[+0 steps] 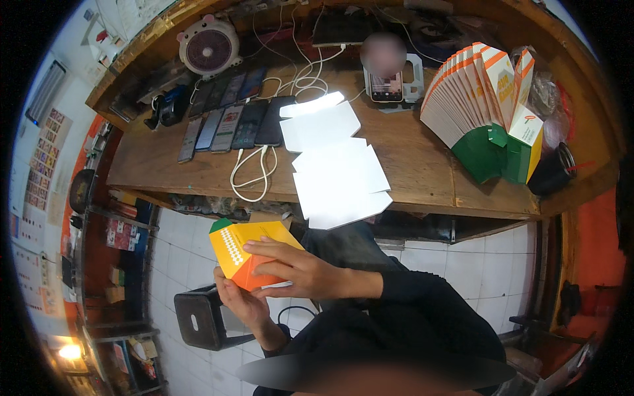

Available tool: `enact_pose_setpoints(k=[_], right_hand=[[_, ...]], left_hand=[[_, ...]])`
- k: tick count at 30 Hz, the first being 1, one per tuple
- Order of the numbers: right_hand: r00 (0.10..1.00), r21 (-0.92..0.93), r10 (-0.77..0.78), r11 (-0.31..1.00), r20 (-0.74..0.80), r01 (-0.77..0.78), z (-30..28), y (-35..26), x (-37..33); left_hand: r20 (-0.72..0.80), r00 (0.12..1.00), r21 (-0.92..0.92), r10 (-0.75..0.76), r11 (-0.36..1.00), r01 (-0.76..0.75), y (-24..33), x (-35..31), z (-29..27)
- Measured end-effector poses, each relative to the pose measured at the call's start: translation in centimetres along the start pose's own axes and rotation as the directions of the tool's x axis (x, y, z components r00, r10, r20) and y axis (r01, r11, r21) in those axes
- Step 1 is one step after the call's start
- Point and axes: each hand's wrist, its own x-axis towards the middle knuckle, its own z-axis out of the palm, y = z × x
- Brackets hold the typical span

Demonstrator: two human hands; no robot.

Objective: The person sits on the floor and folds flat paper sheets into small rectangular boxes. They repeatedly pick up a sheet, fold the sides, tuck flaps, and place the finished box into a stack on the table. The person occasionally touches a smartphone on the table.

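Observation:
A yellow carton (261,233) with an orange section and a green end is held in front of my body, below the desk's front edge. My left hand (243,305) grips its lower left corner from beneath, thumb and fingers closed on it. My right hand (297,269) lies over the orange part, its fingers bent across the card and pressing on it. A bit of white inner side shows under the right fingers. On the desk just beyond lie flat, white-side-up carton blanks (338,181), their nearest corner over the edge.
At the desk's (422,178) right stands a fanned row of folded cartons (462,99), beside a dark cup (555,170). Several phones (247,124) with white cables (254,173) lie left. Behind are a fan (209,47) and a propped phone (386,87). A dark stool (199,318) stands below.

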Motion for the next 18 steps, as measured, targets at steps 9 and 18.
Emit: enact_pose_setpoints(k=[9, 18], right_hand=[[0.997, 0.144, 0.066, 0.988, -0.040, -0.060, 0.1, 1.7, 0.8], [0.994, 0.009, -0.031, 1.000, 0.103, 0.030, 0.7, 1.7, 0.6]], left_hand=[[-0.040, 0.925, 0.357, 0.377, 0.870, -0.339, -4.1, 0.0, -2.0], [-0.074, 0.936, 0.465, 0.345, 0.842, -0.273, -4.6, -0.9, -2.9]])
